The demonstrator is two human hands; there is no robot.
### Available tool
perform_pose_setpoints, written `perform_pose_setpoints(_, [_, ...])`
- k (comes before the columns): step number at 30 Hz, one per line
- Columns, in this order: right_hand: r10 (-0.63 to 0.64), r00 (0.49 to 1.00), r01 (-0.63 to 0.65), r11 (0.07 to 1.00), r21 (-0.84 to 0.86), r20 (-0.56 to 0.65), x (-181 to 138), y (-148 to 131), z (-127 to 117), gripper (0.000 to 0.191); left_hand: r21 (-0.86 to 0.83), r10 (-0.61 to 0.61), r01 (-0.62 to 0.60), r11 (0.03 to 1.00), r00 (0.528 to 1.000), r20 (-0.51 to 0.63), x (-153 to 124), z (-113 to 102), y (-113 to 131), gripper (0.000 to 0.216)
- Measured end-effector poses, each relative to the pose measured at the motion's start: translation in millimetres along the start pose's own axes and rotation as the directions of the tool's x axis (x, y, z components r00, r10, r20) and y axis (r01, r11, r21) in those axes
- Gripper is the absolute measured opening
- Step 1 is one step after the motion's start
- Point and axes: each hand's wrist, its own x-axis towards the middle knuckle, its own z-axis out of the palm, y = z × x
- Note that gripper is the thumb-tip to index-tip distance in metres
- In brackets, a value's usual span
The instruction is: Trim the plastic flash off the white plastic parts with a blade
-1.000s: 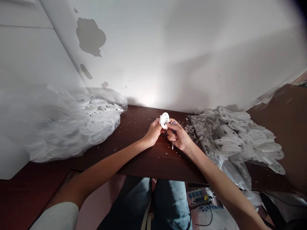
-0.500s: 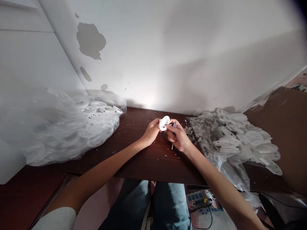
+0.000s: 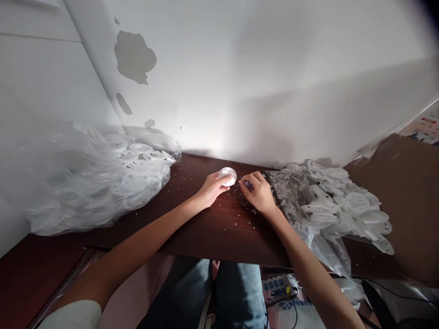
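Note:
My left hand (image 3: 211,188) grips a small round white plastic disc (image 3: 227,175) and holds it low over the dark wooden table (image 3: 212,228), near the wall. My right hand (image 3: 259,192) rests on the table just right of the disc, fingers curled round a small tool with a purple handle (image 3: 248,185). The two hands are a short gap apart. Small white plastic shavings lie scattered on the wood around both hands.
A large clear plastic bag (image 3: 85,183) full of white discs fills the table's left side. On the right a heap of white plastic parts (image 3: 343,201) lies on plastic sheeting with shavings. A brown cardboard sheet (image 3: 404,196) stands far right. A power strip (image 3: 284,288) lies on the floor.
Both hands have dropped from a raised position down to the table. The disc has tilted from upright to nearly flat, and the right hand has pulled away from it with the tool.

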Motion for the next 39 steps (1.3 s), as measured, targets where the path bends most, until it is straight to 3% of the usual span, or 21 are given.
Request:
perform_pose_setpoints(5, [0.038,0.997,-0.043,0.997,0.061,0.072,1,-8,2,0.02,0.188,0.198,-0.184,0.965,0.978,-0.061,0,-3,1,0.039])
perform_pose_setpoints(8, [0.021,0.995,-0.03,0.995,0.093,0.094,1,-14,4,0.025,0.365,0.382,-0.344,0.865,0.924,-0.035,-3,-2,1,0.036])
perform_pose_setpoints(11, [0.035,0.995,-0.044,0.994,0.095,0.096,0,-18,7,0.026,0.47,0.479,-0.424,0.775,0.878,0.001,-7,-1,1,0.044])
perform_pose_setpoints(22, [0.055,0.992,-0.066,0.994,0.088,0.115,-6,-14,16,0.027,0.599,0.535,-0.467,0.651,0.842,0.075,-6,-3,-4,0.038])
perform_pose_setpoints(35, [0.051,0.994,-0.066,0.986,0.151,0.097,-3,-22,11,0.025,0.418,0.486,-0.448,0.79,0.874,0.018,7,-9,-16,0.042])
perform_pose_setpoints(39, [0.07,0.992,-0.085,0.985,0.151,0.103,-4,-21,12,0.026,0.538,0.543,-0.5,0.679,0.835,0.089,4,-10,-12,0.039])
